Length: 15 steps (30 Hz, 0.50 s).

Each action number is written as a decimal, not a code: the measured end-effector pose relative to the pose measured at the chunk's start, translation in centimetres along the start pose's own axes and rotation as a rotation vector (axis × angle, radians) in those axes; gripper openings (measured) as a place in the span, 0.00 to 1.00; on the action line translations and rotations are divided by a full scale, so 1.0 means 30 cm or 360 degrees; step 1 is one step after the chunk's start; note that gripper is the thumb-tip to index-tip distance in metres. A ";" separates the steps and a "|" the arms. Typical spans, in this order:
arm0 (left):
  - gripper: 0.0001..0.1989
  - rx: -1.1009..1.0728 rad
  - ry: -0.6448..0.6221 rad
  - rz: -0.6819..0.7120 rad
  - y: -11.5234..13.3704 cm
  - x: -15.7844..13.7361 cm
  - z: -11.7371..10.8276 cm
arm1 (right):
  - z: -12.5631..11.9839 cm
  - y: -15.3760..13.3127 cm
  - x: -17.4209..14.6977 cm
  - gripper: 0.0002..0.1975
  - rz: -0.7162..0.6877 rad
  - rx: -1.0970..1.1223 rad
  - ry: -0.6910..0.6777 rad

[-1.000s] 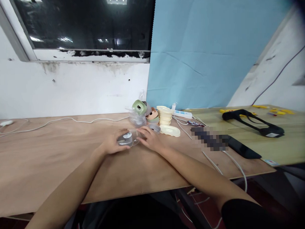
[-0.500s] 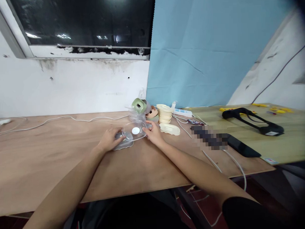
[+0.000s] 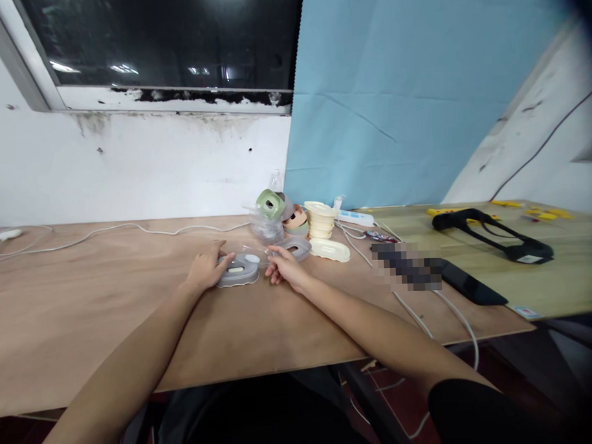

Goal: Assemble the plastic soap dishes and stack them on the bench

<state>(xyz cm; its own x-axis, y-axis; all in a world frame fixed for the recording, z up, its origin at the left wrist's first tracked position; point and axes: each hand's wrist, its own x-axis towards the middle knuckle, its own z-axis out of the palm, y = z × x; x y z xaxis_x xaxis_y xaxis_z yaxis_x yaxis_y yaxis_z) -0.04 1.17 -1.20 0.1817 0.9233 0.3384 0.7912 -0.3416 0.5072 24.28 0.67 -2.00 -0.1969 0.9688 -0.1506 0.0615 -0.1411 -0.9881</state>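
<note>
On the counter point(image 3: 109, 306) I see first the left hand point(image 3: 204, 269), half open, with its thumb at the left end of a grey case point(image 3: 238, 274); I cannot tell how firmly it holds. A clear cover point(image 3: 251, 257) with a white label lies over the case. The right hand point(image 3: 285, 270) has loosely bent fingers at the cover's right side; whether it pinches, I cannot tell. Near it are a grey piece point(image 3: 299, 248) and a cream tray point(image 3: 330, 250).

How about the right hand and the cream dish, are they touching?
Apart. The head view shows a gap: part of a grey oval piece and some wooden table show between the right hand and the cream dish.
</note>
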 end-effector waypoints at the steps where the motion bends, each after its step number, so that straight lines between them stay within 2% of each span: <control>1: 0.33 0.0045 0.0017 -0.0064 0.003 0.000 0.001 | 0.002 0.002 0.005 0.24 0.0018 0.0023 -0.0031; 4: 0.35 0.0120 0.0036 -0.0322 0.002 0.006 0.006 | 0.004 0.007 0.012 0.25 0.0022 0.0069 -0.0123; 7: 0.34 0.0103 -0.0013 -0.0496 -0.013 0.017 0.013 | 0.002 0.016 0.015 0.29 -0.0081 0.0069 -0.0135; 10: 0.32 0.0099 0.0013 -0.0502 -0.025 0.025 0.017 | 0.001 0.027 0.024 0.26 -0.0244 0.0017 -0.0045; 15: 0.27 0.0135 -0.0041 -0.0375 -0.023 0.023 0.013 | 0.005 0.051 0.071 0.10 -0.0406 -0.0045 0.0053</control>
<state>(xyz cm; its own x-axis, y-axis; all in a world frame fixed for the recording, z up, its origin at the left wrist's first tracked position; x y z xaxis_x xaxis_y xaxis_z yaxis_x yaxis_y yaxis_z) -0.22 2.10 -1.62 0.0005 0.9802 0.1980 0.8595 -0.1017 0.5010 23.82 2.48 -3.84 -0.1775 0.9785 0.1049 0.0416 0.1140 -0.9926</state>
